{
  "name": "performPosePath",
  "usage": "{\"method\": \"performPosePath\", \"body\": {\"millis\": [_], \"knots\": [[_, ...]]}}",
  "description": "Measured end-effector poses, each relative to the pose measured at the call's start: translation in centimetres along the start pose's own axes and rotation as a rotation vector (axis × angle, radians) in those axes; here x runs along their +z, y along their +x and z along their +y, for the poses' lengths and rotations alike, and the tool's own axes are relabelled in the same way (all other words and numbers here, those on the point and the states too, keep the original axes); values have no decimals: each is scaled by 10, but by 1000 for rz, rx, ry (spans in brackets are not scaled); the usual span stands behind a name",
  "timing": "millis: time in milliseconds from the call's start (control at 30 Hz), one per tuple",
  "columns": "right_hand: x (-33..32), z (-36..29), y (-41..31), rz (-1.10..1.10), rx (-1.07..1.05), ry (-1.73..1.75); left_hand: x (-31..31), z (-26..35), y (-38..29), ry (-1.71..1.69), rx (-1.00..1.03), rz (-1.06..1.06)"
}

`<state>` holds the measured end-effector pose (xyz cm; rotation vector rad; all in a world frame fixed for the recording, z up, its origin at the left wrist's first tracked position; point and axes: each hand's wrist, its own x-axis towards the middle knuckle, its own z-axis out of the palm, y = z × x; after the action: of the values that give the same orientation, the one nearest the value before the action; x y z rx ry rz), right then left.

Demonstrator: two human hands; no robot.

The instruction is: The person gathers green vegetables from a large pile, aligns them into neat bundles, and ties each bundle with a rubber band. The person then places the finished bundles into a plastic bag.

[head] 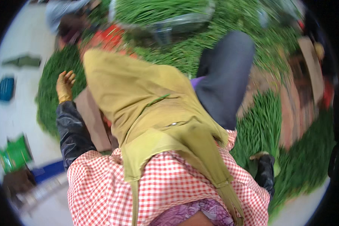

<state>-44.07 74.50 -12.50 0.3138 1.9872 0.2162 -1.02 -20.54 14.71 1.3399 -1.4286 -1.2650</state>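
My left hand (65, 84), in what looks like a yellowish glove, is held out at the left with its fingers apart. It hangs beside a pile of long, thin green leaves, like chives (52, 93), and holds nothing visible. On the right, only a small part of my right hand (259, 155) shows past a dark sleeve, against a bundle of the same greens (260, 124). Its fingers are blurred and hidden. A mustard-yellow apron (147, 82) covers my lap, with a single green leaf (158, 100) lying on it.
Ahead stands a plastic-lined container (183, 22) full of greens, with loose leaves around it. Another person's arm (65, 17) is at the upper left. Brown cardboard (93, 121) lies by my left sleeve. A green container (15, 154) and a blue object (5, 89) sit on the pale floor.
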Motion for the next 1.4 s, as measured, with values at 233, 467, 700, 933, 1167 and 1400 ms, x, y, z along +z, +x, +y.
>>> {"method": "performPosePath", "body": {"millis": [233, 467, 700, 933, 1167, 1400], "knots": [[-142, -135, 25, -21, -531, 358, -103, -175, -203, 900, 163, 589], [-249, -265, -37, 172, -525, 124, -121, -238, -271, 1287, 30, 652], [-384, -357, -124, 591, -675, -395, -128, -228, -249, 1257, 30, 626], [-408, -495, -240, 176, -726, -1, -72, -183, -245, 907, 344, 313], [-196, -589, -247, 19, -571, -302, 63, -312, -239, 336, 73, 189], [-96, -517, -95, -66, -371, -930, -3, -472, -196, 728, -812, 48]]}}
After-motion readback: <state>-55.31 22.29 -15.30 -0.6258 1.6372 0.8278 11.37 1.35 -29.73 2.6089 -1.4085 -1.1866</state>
